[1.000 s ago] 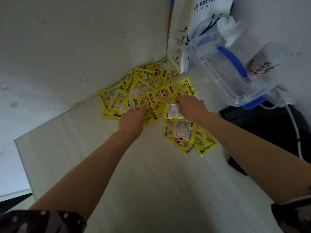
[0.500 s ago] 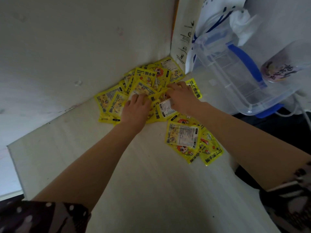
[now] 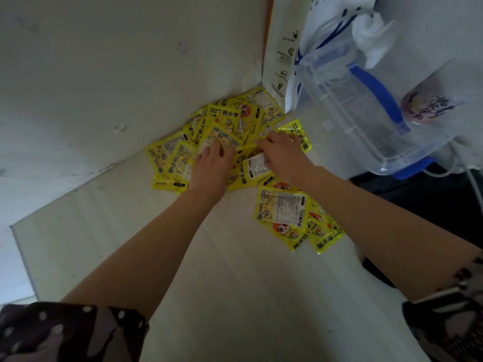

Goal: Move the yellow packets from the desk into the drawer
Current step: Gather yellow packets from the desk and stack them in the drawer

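Yellow packets (image 3: pixel 224 131) lie heaped in the far corner of the pale tabletop (image 3: pixel 235 296), where 2 walls meet, with a smaller cluster of packets (image 3: pixel 285 209) lying apart, nearer the tabletop's right edge. Both hands are down on the main heap. The left hand (image 3: pixel 210 169) lies palm down on it, its fingers (image 3: pixel 215 150) spread, fairly straight and pressing on the wrappers, gripping none. The right hand (image 3: pixel 283 155) sits just beside it, its fingers (image 3: pixel 269 141) bent over the packets; a white-backed packet (image 3: pixel 257 165) sticks out at the thumb side, though whether those fingers actually pinch it cannot be told. Behind the heap a white paper bag (image 3: pixel 283 50) stands against the wall, and a clear plastic box with blue handles (image 3: pixel 366 113) rests to its right.
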A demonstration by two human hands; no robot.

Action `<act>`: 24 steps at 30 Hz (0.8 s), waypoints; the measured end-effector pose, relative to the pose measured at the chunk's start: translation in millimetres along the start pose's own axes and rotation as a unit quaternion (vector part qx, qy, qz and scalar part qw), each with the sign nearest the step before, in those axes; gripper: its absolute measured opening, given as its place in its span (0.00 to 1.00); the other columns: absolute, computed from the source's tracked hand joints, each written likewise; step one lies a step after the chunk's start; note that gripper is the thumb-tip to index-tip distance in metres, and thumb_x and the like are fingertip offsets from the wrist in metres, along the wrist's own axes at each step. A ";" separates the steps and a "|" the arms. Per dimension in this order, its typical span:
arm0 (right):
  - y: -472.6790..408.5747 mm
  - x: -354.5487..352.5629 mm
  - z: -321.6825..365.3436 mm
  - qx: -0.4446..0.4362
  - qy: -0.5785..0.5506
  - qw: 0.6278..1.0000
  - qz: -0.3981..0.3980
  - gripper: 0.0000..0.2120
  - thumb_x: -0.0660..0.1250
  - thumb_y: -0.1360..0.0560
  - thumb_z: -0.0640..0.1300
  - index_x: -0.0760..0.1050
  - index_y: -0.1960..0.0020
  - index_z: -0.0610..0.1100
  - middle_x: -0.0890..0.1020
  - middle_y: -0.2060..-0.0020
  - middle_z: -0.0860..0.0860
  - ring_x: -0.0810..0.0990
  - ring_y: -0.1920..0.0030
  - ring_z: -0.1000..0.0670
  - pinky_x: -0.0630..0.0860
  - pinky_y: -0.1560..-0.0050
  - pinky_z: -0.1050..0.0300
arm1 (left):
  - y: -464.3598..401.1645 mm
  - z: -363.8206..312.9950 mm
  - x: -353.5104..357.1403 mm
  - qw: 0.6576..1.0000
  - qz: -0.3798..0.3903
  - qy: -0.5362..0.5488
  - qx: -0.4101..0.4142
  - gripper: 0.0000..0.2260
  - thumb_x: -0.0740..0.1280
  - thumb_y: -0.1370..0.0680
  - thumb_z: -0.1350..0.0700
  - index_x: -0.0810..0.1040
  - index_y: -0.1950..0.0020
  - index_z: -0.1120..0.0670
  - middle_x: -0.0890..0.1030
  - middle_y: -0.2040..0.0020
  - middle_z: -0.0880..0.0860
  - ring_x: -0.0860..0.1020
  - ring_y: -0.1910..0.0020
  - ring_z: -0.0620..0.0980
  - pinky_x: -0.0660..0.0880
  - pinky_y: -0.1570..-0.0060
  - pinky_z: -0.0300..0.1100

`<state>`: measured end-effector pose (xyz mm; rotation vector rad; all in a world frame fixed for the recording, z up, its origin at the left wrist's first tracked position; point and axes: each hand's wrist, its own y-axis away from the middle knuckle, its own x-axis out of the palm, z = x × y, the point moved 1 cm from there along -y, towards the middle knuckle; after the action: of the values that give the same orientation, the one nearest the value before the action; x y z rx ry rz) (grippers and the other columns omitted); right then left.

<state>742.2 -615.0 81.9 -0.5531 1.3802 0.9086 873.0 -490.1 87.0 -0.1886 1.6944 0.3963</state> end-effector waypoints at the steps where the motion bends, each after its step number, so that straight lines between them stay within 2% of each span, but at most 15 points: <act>1: 2.2 -1.7 -0.6 0.004 -0.002 1.000 0.000 0.17 0.67 0.26 0.39 0.72 0.37 0.45 0.74 0.43 0.43 0.70 0.37 0.39 0.60 0.33 0.37 | 1.5 -0.5 0.2 1.000 -0.008 0.009 -0.003 0.28 0.68 0.29 0.67 0.65 0.32 0.56 0.66 0.35 0.61 0.68 0.39 0.61 0.69 0.41 0.54; 5: 12.4 -11.5 0.0 0.015 -0.028 0.999 -0.032 0.19 0.67 0.27 0.38 0.68 0.38 0.46 0.76 0.46 0.45 0.73 0.41 0.40 0.62 0.36 0.39 | 8.4 -1.1 2.1 0.999 -0.044 0.027 -0.015 0.31 0.66 0.31 0.71 0.65 0.30 0.55 0.68 0.39 0.60 0.70 0.41 0.61 0.69 0.42 0.55; 8: 18.2 -19.0 1.6 0.023 -0.052 0.998 -0.033 0.26 0.66 0.27 0.36 0.64 0.33 0.49 0.76 0.48 0.46 0.75 0.44 0.42 0.64 0.39 0.38 | 12.3 1.2 0.2 0.998 -0.042 0.046 -0.018 0.31 0.69 0.30 0.70 0.65 0.29 0.56 0.70 0.40 0.60 0.71 0.42 0.60 0.70 0.43 0.55; 9: 20.3 -21.2 1.3 0.020 -0.046 0.998 -0.029 0.25 0.66 0.26 0.37 0.65 0.32 0.50 0.76 0.48 0.46 0.75 0.44 0.42 0.66 0.39 0.38 | 13.6 2.5 -1.5 0.998 -0.038 0.054 -0.018 0.27 0.69 0.29 0.68 0.67 0.31 0.57 0.70 0.40 0.60 0.71 0.42 0.60 0.71 0.45 0.54; 11: 25.4 -24.9 -0.1 0.012 -0.029 0.999 -0.033 0.18 0.66 0.24 0.41 0.71 0.36 0.47 0.75 0.47 0.45 0.75 0.44 0.42 0.69 0.43 0.42 | 16.6 6.2 -5.0 0.997 -0.037 0.070 -0.027 0.19 0.70 0.27 0.65 0.72 0.36 0.60 0.71 0.41 0.60 0.72 0.43 0.60 0.73 0.47 0.53; 13: 32.2 -29.6 -1.8 0.010 -0.034 0.998 -0.051 0.12 0.65 0.23 0.43 0.75 0.40 0.44 0.74 0.47 0.44 0.75 0.45 0.41 0.71 0.51 0.47 | 21.0 10.0 -9.6 0.994 -0.038 0.092 -0.047 0.16 0.70 0.25 0.61 0.72 0.39 0.61 0.72 0.42 0.60 0.73 0.43 0.60 0.73 0.48 0.52; 15: 40.4 -34.9 -1.8 0.019 -0.049 0.997 -0.065 0.11 0.64 0.23 0.44 0.75 0.42 0.41 0.74 0.47 0.44 0.75 0.47 0.41 0.72 0.55 0.49 | 25.2 13.1 -13.4 0.990 -0.029 0.116 -0.071 0.15 0.70 0.25 0.57 0.72 0.42 0.61 0.73 0.44 0.61 0.72 0.43 0.61 0.71 0.49 0.53; 19: 56.9 -41.0 -3.5 0.075 -0.077 0.994 -0.011 0.12 0.61 0.21 0.48 0.73 0.42 0.42 0.76 0.46 0.45 0.77 0.48 0.42 0.76 0.50 0.44 | 32.0 19.9 -16.8 0.977 0.067 0.154 -0.135 0.17 0.69 0.23 0.52 0.69 0.41 0.58 0.75 0.46 0.63 0.74 0.47 0.64 0.73 0.52 0.54; 22: 71.1 -37.3 -5.6 0.111 -0.097 0.987 0.063 0.11 0.61 0.21 0.48 0.72 0.44 0.43 0.76 0.47 0.46 0.76 0.47 0.44 0.75 0.47 0.44 | 39.5 23.7 -13.6 0.976 0.147 0.114 -0.117 0.22 0.69 0.24 0.50 0.67 0.34 0.55 0.74 0.43 0.64 0.75 0.46 0.64 0.75 0.50 0.54; 24: 79.1 -32.4 -5.4 0.117 -0.120 0.980 0.104 0.10 0.63 0.22 0.48 0.74 0.44 0.44 0.78 0.46 0.47 0.76 0.45 0.44 0.75 0.44 0.44 | 43.9 24.6 -11.7 0.976 0.167 0.082 -0.110 0.22 0.68 0.24 0.49 0.67 0.33 0.55 0.73 0.42 0.63 0.75 0.45 0.64 0.74 0.50 0.53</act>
<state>676.8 -581.8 126.2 -0.1162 1.3162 0.9318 882.5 -441.6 102.2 -0.0998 1.8476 0.8413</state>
